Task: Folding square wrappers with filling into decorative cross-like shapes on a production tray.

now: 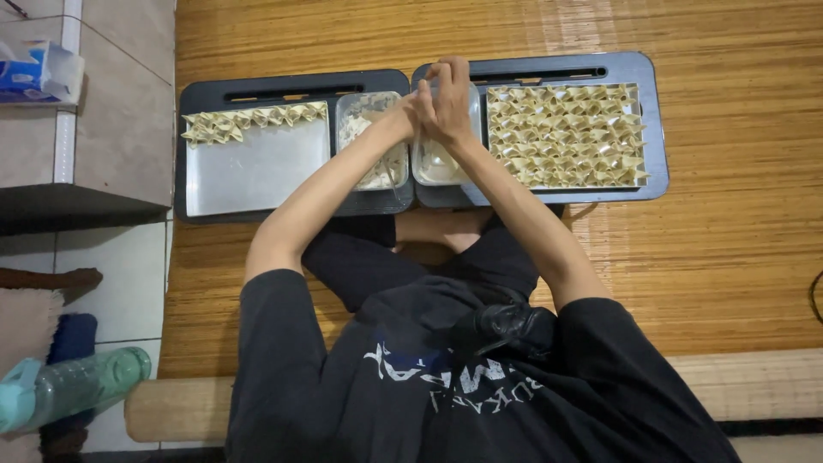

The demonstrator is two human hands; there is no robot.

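My left hand (413, 110) and my right hand (450, 101) are pressed together above two clear containers in the middle. Their fingers are closed on a small dumpling that they almost wholly hide. Under the left hand is a container of pale filling (370, 141). The other container (437, 163), with pale contents, is below the right hand. A metal pan (257, 167) on the left holds one row of folded dumplings (253, 120) along its far edge. The right-hand pan (640, 129) is packed with folded dumplings (566, 135).
Both pans and containers rest on two black trays (206, 90) side by side on a woven mat (729, 257). A tissue box (39, 73) is on a ledge at the far left. A green plastic bottle (81, 386) lies at the bottom left on tiled floor.
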